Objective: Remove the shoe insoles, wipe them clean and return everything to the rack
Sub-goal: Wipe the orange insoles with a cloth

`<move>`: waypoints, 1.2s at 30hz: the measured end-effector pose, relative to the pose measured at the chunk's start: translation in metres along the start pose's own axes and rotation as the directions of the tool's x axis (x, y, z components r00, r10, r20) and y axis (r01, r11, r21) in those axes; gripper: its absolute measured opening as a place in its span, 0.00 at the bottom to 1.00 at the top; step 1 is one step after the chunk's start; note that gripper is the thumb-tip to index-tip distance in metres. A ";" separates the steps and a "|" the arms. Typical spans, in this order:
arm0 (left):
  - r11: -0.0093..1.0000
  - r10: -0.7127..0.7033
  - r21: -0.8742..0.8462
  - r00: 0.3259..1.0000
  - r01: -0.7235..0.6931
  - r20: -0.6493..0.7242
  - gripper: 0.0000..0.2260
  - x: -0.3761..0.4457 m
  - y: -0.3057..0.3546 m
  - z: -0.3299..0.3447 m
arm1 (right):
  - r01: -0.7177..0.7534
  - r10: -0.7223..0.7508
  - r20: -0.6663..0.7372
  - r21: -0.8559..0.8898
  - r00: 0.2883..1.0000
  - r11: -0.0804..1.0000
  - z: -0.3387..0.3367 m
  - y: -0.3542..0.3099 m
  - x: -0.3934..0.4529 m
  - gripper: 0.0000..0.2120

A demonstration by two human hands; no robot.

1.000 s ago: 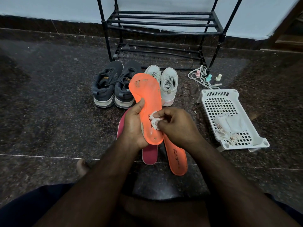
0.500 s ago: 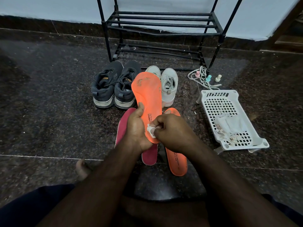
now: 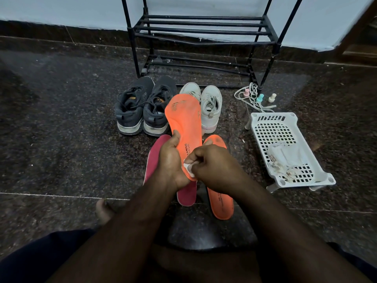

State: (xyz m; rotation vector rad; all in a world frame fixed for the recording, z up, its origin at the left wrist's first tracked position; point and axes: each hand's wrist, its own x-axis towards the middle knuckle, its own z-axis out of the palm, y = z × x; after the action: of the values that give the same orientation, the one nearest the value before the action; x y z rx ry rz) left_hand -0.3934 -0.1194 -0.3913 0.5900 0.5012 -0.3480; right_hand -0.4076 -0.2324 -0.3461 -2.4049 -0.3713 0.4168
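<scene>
My left hand (image 3: pixel 170 160) grips an orange insole (image 3: pixel 186 121) by its heel end, toe pointing away from me and upward. My right hand (image 3: pixel 212 166) pinches a small white wipe (image 3: pixel 188 168) against the heel of that insole. On the floor beneath lie a second orange insole (image 3: pixel 221 203) and a dark pink insole (image 3: pixel 152 158), both partly hidden by my hands. A pair of dark grey sneakers (image 3: pixel 140 107) and a pair of white sneakers (image 3: pixel 210 105) stand in front of the black metal shoe rack (image 3: pixel 204 31).
A white perforated plastic basket (image 3: pixel 271 129) holding used wipes and a packet sits on the floor at right. Loose white laces (image 3: pixel 247 97) and small pastel bottles (image 3: pixel 260 98) lie by the rack's right leg. My bare foot (image 3: pixel 104 211) rests at lower left.
The insole has tilted more upright, and my right hand has slid the wipe down from its middle toward the heel end. My left hand has kept its grip.
</scene>
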 end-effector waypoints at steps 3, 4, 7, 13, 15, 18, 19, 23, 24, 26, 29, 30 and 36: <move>1.000 -0.001 0.004 1.000 0.001 0.011 0.32 -0.002 0.003 0.002 | -0.012 0.027 -0.155 0.095 0.988 0.995 -0.004 0.003 0.003 0.10; 1.000 0.004 0.002 1.000 -0.004 0.016 0.32 -0.002 0.003 0.001 | -0.004 0.018 -0.218 0.062 0.976 0.998 -0.003 0.004 0.004 0.10; 1.000 -0.019 -0.007 1.000 0.019 0.013 0.32 0.001 0.001 -0.001 | 0.015 -0.029 -0.182 -0.078 0.983 0.997 0.001 0.003 0.007 0.08; 0.999 -0.045 -0.013 0.999 0.045 -0.017 0.32 -0.001 0.000 0.001 | 0.004 -0.005 0.024 0.047 1.000 0.999 0.000 0.004 0.002 0.05; 1.000 -0.030 0.002 0.999 0.030 -0.020 0.31 -0.004 0.002 0.005 | -0.009 0.012 -0.023 0.144 1.000 0.990 -0.003 0.007 0.003 0.04; 1.000 0.007 -0.014 1.000 -0.007 -0.027 0.31 -0.004 0.003 0.006 | 0.002 0.007 -0.225 0.043 0.974 0.999 -0.002 0.007 0.007 0.06; 1.000 0.000 -0.010 1.000 0.000 -0.027 0.31 -0.003 0.002 0.005 | 0.011 -0.016 -0.223 -0.022 0.975 1.000 0.000 0.006 0.008 0.07; 0.998 -0.055 -0.011 0.997 0.055 -0.045 0.32 -0.001 0.000 0.003 | 0.008 -0.007 -0.045 0.032 0.999 0.999 0.006 0.006 0.006 0.06; 0.998 -0.060 -0.010 0.997 0.060 -0.048 0.33 -0.001 0.001 0.003 | -0.005 0.006 -0.002 0.114 1.000 0.994 0.005 0.008 0.006 0.06; 0.999 -0.053 -0.012 0.998 0.053 -0.042 0.33 0.000 0.001 0.003 | -0.042 0.030 0.046 0.288 0.998 0.957 0.000 0.011 0.005 0.07; 1.000 -0.027 -0.014 0.999 0.027 -0.027 0.31 0.000 0.003 0.004 | -0.011 0.063 -0.089 0.488 0.994 0.873 -0.007 0.014 0.010 0.11; 1.000 -0.012 -0.017 1.000 0.012 -0.025 0.31 0.000 0.003 0.003 | 0.002 0.073 -0.121 0.528 0.990 0.849 -0.010 0.016 0.011 0.14; 1.000 0.003 -0.011 1.000 -0.003 -0.004 0.28 -0.004 0.003 0.005 | 0.072 0.032 -0.222 0.441 0.974 0.894 -0.013 0.021 0.012 0.11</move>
State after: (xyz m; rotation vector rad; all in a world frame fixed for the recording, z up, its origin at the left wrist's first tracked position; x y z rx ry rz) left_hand -0.3939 -0.1196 -0.3840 0.5813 0.5060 -0.3409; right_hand -0.3880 -0.2507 -0.3527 -1.9657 -0.1732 0.1891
